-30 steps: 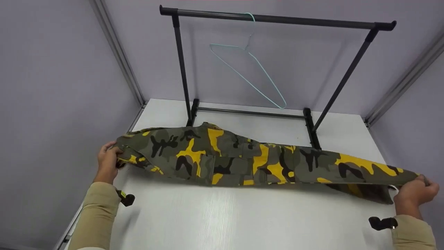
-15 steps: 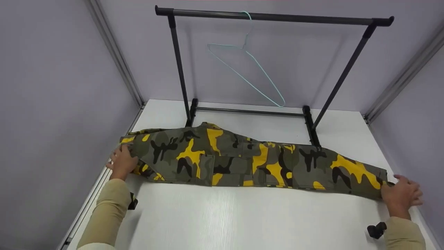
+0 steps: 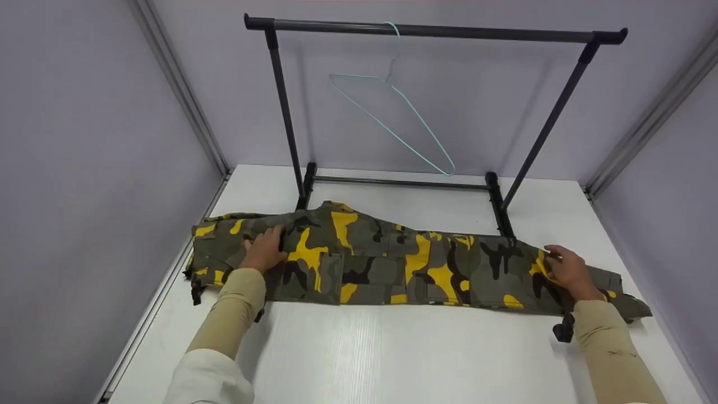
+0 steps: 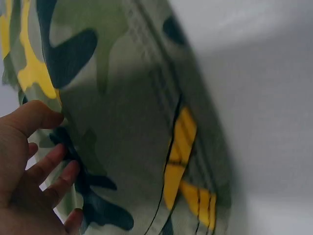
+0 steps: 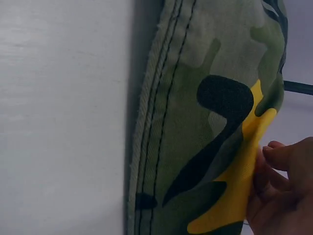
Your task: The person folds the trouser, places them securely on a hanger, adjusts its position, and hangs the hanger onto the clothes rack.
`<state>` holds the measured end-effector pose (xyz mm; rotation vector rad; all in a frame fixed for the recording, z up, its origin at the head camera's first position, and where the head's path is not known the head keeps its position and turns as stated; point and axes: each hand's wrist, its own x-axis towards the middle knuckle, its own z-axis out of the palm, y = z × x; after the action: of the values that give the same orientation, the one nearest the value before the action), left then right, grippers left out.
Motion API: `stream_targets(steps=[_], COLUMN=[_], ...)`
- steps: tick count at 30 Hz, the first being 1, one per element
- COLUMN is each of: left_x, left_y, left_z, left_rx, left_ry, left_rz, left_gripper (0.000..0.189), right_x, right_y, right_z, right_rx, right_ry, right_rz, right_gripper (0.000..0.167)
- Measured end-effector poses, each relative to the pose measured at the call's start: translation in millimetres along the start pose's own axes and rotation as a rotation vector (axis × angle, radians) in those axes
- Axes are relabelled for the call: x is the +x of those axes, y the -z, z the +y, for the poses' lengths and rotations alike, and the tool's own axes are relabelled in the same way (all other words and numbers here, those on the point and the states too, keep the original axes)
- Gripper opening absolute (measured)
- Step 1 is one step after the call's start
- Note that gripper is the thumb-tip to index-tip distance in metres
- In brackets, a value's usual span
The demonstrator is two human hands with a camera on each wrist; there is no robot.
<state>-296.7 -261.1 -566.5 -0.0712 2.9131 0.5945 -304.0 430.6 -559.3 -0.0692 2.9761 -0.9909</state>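
Note:
Camouflage trousers (image 3: 370,269) in grey-green, black and yellow lie lengthwise across the white table, a flap pocket near their middle. On their left part rests my left hand (image 3: 263,249), fingers spread; in the left wrist view, thumb and fingers of the left hand (image 4: 29,171) lie loosely against the cloth. Towards the right end, my right hand (image 3: 569,272) touches the cloth near its far edge. There the right wrist view has the right hand (image 5: 283,181) against the yellow patch, its fingers partly hidden behind the fabric.
Behind the trousers stands a black garment rack (image 3: 437,31), its feet on the table (image 3: 359,348). A light-blue wire hanger (image 3: 415,148) hangs from its top bar. Grey wall panels (image 3: 101,168) enclose the table at the sides and back.
Both hands have left the trousers' two ends and moved inward along the cloth. The fabric, earlier stretched between the hands, now lies on the table. The right end has dropped.

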Motion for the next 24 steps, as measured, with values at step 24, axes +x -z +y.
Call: stream_targets(steps=[24], left_x=[-28.1], left_y=[33.3], left_z=[21.3], left_rx=[0.096], left_ry=[-0.017], left_rz=[-0.363], left_gripper=[0.022], right_x=[-7.9], right_y=[21.4], right_z=[-18.7], right_rx=[-0.249], right_ry=[-0.122], right_rz=[-0.412], right_gripper=[0.034])
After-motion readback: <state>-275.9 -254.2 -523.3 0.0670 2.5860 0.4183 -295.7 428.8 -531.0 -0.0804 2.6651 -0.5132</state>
